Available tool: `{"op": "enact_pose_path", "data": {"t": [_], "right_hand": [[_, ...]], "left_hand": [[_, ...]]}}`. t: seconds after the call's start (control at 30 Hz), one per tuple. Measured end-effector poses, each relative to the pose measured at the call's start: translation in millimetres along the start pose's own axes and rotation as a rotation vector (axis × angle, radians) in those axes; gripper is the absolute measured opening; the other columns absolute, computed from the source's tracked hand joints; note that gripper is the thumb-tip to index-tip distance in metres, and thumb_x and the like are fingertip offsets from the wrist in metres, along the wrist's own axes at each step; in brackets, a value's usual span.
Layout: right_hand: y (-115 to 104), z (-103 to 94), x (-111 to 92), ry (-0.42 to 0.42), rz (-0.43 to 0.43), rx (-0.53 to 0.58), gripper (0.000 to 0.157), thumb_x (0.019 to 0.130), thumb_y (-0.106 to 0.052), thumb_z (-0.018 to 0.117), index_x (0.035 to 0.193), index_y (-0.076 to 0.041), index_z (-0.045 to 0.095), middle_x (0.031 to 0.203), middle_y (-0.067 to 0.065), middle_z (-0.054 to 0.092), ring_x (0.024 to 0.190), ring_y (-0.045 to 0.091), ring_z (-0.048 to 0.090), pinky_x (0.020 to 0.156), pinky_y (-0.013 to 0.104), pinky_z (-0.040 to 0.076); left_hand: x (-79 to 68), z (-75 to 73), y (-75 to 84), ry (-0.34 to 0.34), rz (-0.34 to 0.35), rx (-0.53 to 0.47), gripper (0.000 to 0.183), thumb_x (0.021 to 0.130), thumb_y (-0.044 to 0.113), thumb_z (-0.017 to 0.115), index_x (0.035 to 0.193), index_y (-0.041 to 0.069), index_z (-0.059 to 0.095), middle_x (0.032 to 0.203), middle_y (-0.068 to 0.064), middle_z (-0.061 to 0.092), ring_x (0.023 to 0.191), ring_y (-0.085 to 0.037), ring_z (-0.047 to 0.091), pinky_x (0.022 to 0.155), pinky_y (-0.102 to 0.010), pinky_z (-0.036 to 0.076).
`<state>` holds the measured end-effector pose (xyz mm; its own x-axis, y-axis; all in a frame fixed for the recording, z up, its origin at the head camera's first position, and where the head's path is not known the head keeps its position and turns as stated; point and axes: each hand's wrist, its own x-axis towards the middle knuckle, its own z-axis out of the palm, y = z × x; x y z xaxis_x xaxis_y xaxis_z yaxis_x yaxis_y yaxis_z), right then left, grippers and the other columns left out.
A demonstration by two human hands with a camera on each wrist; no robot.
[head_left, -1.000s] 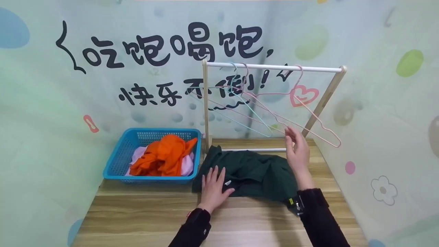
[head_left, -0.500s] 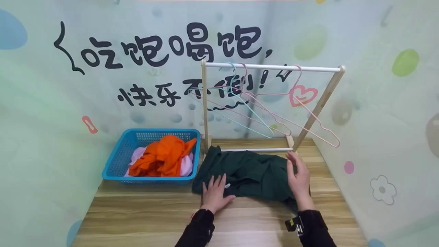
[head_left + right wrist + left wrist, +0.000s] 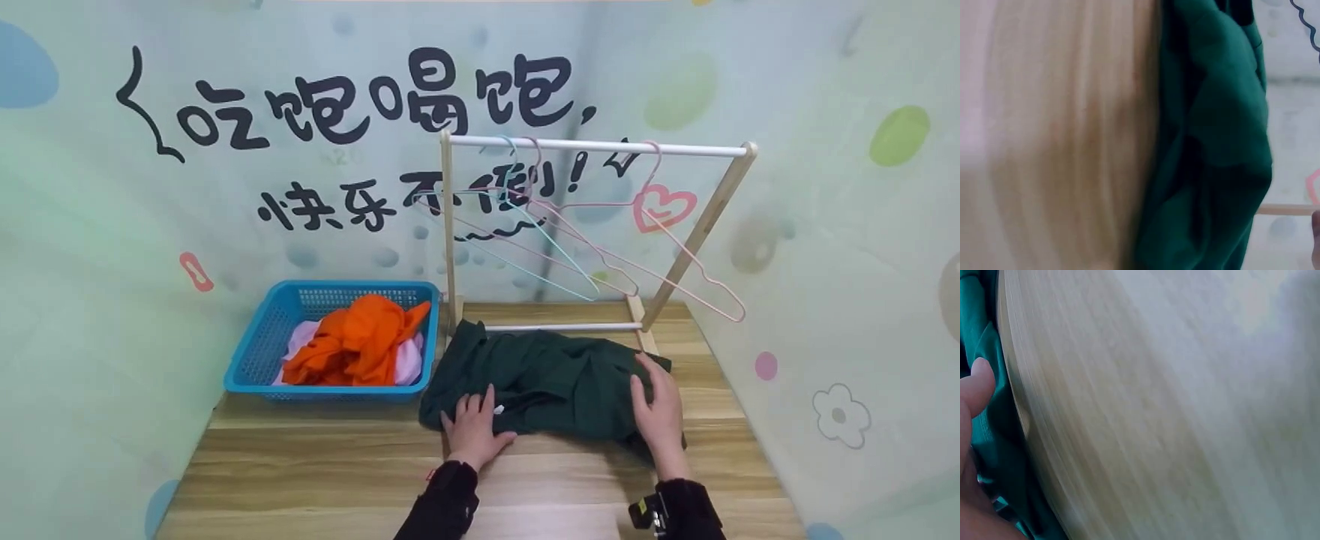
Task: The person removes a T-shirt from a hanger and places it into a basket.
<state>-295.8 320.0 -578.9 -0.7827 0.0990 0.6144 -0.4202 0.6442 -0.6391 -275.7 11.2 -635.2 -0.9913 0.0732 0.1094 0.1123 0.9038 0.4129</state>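
Observation:
A folded dark green garment (image 3: 551,360), its exact kind hard to tell, lies on the wooden table in front of the rack. My left hand (image 3: 474,431) rests on its near edge at the left, beside a small white mark, fingers spread and slightly bent. At the right end my right hand (image 3: 660,409) touches the cloth with its thumb apart from the fingers. The left wrist view has the left thumb (image 3: 979,388) over the green cloth. In the right wrist view the garment (image 3: 1219,135) bulges up, and only a sliver of finger (image 3: 1316,236) shows.
Left of the garment stands a blue basket (image 3: 330,389) holding orange cloth (image 3: 360,337) and pale pink cloth (image 3: 409,360). Behind is a wood and white rack (image 3: 697,225), from which a light blue hanger (image 3: 559,247) and pink hangers (image 3: 690,255) hang. Printed walls enclose the table.
My right hand has come down from beside the hangers onto the garment's right end. My left hand has slid slightly towards me, its fingers a little more bent.

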Motion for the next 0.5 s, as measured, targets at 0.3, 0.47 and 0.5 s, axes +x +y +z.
{"op": "enact_pose_path", "data": {"t": [0.3,0.47,0.5], "right_hand": [[13,-0.1,-25,-0.249,0.18,-0.187,0.055,0.096,-0.028,0.062,0.143,-0.002,0.049,0.152,0.031,0.032,0.139,0.054,0.025,0.108,0.069,0.016],[14,3.5,-35,-0.396,0.268,-0.289,0.065,0.095,-0.039,0.061,0.147,-0.005,0.044,0.155,0.032,0.025,0.141,0.054,0.02,0.106,0.075,0.01],[14,4.6,-36,-0.413,0.274,-0.296,0.065,0.095,-0.04,0.061,0.148,-0.005,0.044,0.154,0.032,0.026,0.14,0.055,0.02,0.106,0.075,0.01]], "left_hand": [[-4.1,1.6,3.6,-0.004,-0.022,0.025,0.094,0.078,0.057,0.077,0.154,0.017,0.037,0.139,-0.015,0.048,0.135,-0.038,0.034,0.099,-0.079,0.022],[-4.4,3.7,4.3,0.026,-0.027,0.053,0.089,0.076,0.057,0.078,0.149,0.017,0.046,0.133,-0.016,0.051,0.13,-0.039,0.037,0.098,-0.078,0.026],[-4.5,3.9,4.8,0.027,-0.033,0.062,0.087,0.076,0.057,0.079,0.147,0.017,0.048,0.131,-0.017,0.051,0.13,-0.039,0.038,0.098,-0.078,0.027]]}}
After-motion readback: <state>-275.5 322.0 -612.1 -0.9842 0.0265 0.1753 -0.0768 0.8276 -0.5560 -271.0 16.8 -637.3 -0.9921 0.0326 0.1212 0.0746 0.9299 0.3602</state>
